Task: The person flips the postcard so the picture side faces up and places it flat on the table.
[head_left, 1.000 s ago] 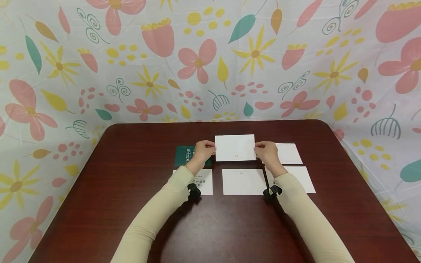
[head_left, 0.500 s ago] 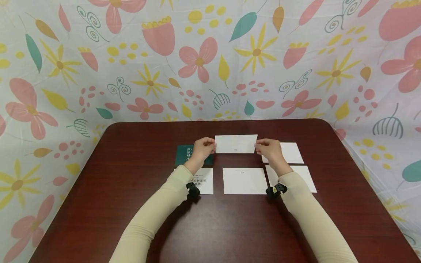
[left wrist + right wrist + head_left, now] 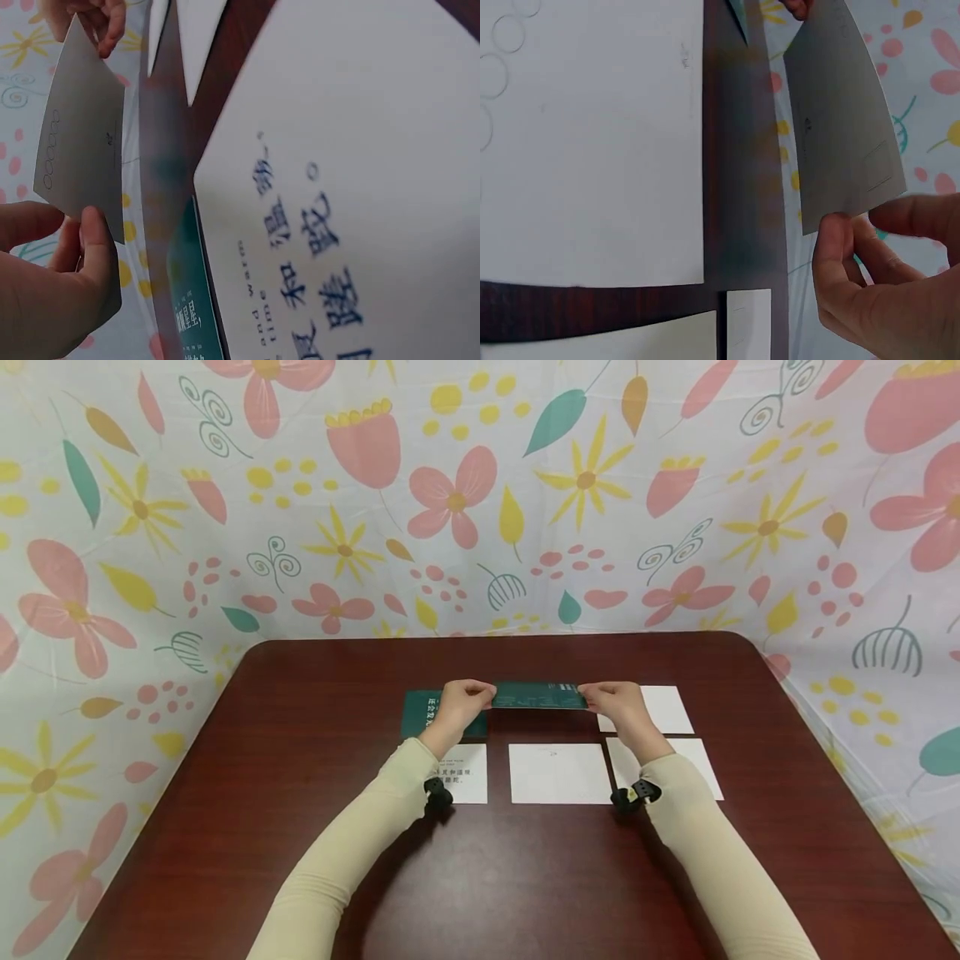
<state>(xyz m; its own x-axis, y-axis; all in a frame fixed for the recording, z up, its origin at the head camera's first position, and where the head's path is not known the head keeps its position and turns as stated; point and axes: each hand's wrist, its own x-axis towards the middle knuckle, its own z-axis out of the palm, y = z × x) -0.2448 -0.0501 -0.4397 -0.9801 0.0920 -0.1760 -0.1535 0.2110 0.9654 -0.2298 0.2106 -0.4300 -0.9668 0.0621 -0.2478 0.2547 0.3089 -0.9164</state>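
A postcard [image 3: 536, 695] is raised above the table, its dark green printed face tilted toward the head camera. My left hand [image 3: 457, 708] pinches its left end between thumb and fingers. At the opposite end, my right hand [image 3: 618, 710] pinches it the same way. Both wrist views show the pale back of this postcard [image 3: 82, 127], with a row of small circles and faint print. Below my left wrist lie a green postcard [image 3: 414, 717] and a white card with dark lettering [image 3: 471, 781], both partly covered by the hand and sleeve.
A blank-looking white postcard [image 3: 558, 774] lies at the front middle of the dark wooden table [image 3: 480, 877]. To the right are a front white card [image 3: 686, 766] and a rear one [image 3: 666, 710], both partly behind my right arm. A flowered cloth [image 3: 450, 568] hangs behind the table.
The held postcard has turned over in both hands: its white back faced the head camera earlier, then foreshortened, and now the green face shows. The cards on the table stay put.
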